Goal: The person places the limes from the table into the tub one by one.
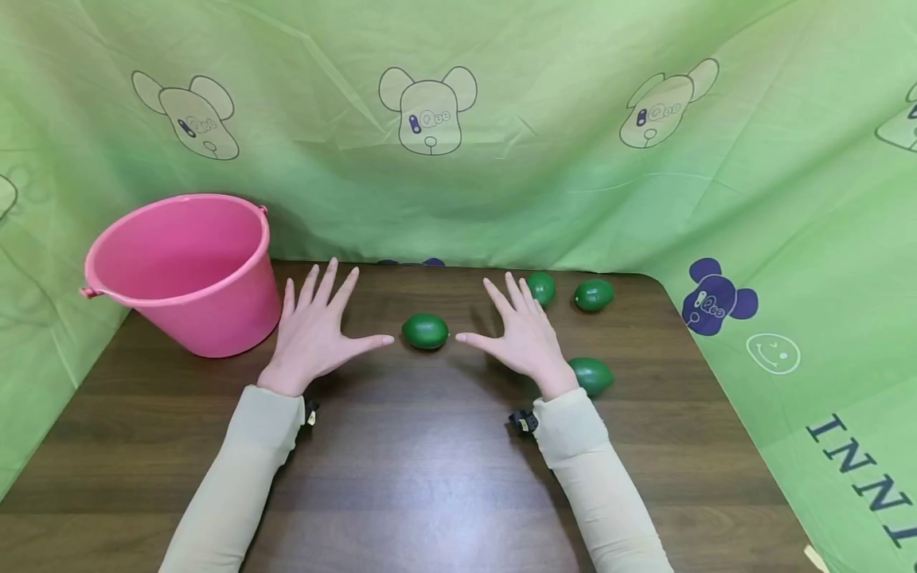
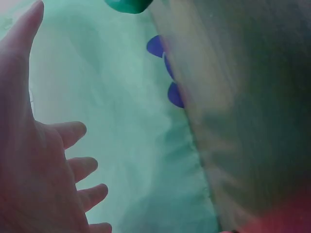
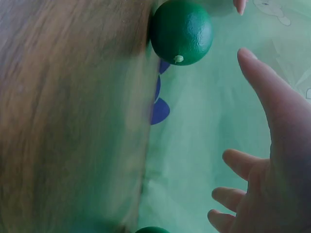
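A green lime (image 1: 425, 331) lies on the dark wooden table (image 1: 430, 461) between my two thumbs, touched by neither. My left hand (image 1: 315, 330) is palm down with fingers spread, just left of the lime and holding nothing. My right hand (image 1: 523, 334) mirrors it on the right, fingers spread and empty. The right wrist view shows the same lime (image 3: 181, 32) beyond my open right hand (image 3: 267, 170). In the left wrist view my open left hand (image 2: 43, 165) fills the left side, and the lime's edge (image 2: 126, 5) peeks in at the top.
A pink bucket (image 1: 182, 270) stands at the table's back left, close to my left hand. Two more limes (image 1: 540, 288) (image 1: 594, 294) lie behind my right hand, and another lime (image 1: 591, 376) beside my right wrist. Green cloth (image 1: 458, 159) hangs behind and around the table.
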The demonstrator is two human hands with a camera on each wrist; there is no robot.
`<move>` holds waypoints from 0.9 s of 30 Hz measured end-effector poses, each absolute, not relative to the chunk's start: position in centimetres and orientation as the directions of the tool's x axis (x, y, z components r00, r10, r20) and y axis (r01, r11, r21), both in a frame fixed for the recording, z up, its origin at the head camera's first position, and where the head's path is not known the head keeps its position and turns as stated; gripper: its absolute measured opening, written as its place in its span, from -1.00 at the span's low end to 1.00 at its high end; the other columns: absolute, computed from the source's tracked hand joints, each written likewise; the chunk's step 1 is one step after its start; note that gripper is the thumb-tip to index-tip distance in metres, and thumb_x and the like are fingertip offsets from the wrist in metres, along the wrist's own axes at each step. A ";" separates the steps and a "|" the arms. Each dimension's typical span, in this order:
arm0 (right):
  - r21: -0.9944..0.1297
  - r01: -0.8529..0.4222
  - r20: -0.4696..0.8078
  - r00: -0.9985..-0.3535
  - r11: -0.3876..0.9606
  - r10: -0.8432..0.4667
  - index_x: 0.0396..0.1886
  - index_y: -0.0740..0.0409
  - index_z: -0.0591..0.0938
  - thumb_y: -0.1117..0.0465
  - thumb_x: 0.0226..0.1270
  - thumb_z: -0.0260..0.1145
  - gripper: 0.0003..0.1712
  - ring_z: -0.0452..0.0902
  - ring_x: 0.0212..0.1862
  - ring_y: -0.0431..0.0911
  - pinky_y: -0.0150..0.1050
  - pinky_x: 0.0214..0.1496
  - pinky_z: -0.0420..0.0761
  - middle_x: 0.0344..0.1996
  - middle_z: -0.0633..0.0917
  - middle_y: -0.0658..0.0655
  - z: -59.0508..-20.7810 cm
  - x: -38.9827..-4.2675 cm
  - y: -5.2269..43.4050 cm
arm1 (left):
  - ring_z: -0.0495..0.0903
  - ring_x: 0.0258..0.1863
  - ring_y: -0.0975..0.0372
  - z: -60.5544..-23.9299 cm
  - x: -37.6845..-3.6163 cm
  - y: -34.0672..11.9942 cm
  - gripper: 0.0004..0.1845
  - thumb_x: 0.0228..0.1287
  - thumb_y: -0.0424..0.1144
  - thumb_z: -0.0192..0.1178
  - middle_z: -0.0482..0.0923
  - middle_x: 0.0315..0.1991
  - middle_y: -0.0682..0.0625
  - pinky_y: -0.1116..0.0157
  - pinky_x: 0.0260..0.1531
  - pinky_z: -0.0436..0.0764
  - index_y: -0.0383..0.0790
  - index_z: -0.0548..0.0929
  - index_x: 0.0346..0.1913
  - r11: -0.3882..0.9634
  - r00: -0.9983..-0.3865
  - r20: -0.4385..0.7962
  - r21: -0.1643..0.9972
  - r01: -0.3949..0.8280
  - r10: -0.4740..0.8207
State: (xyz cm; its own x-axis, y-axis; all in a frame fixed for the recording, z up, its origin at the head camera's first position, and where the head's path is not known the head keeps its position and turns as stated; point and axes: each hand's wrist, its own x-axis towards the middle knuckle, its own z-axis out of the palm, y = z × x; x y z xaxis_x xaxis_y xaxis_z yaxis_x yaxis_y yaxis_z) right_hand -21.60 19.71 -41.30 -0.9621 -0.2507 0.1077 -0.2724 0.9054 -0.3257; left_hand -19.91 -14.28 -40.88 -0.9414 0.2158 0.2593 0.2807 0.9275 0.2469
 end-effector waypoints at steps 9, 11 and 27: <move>-0.364 -0.287 0.096 -0.958 0.886 -0.271 0.67 -0.13 0.10 -0.67 0.15 0.11 0.23 -0.27 0.61 0.10 0.24 0.49 0.06 0.64 -0.08 0.11 -41.5 -21.6 19.2 | -0.12 0.57 -0.13 -38.9 -18.6 -14.8 0.30 -0.06 0.77 -0.04 -0.04 0.62 -0.18 -0.09 0.49 -0.29 -0.02 0.13 0.64 0.924 -0.940 0.268 0.256 0.282 0.212; -0.377 -0.285 0.091 -0.958 0.881 -0.271 0.67 -0.14 0.09 -0.67 0.16 0.11 0.22 -0.27 0.61 0.08 0.23 0.49 0.09 0.64 -0.07 0.10 -41.6 -21.7 19.1 | -0.10 0.57 -0.13 -38.5 -18.3 -15.0 0.29 -0.05 0.76 -0.04 -0.04 0.62 -0.19 -0.09 0.49 -0.26 -0.02 0.14 0.64 0.924 -0.936 0.281 0.254 0.287 0.214; -0.403 -0.323 0.104 -0.946 0.856 -0.307 0.66 -0.04 0.11 -0.58 0.26 0.14 0.17 -0.29 0.61 0.03 0.11 0.54 -0.03 0.63 -0.01 0.15 -41.9 -21.6 18.5 | 0.05 0.52 -0.15 -36.5 -16.9 -16.2 0.23 -0.03 0.65 0.16 0.08 0.59 -0.17 -0.06 0.49 -0.07 0.00 0.18 0.62 0.911 -0.882 0.436 0.265 0.317 0.180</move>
State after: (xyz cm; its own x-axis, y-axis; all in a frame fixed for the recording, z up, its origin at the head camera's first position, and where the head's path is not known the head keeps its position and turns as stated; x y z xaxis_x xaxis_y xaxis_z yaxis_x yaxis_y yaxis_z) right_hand -21.61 18.50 -41.90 -0.9459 -0.3074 0.1041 -0.3227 0.8563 -0.4033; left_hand -16.94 -16.21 -36.53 -0.8815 0.1804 0.4363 0.3174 0.9106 0.2648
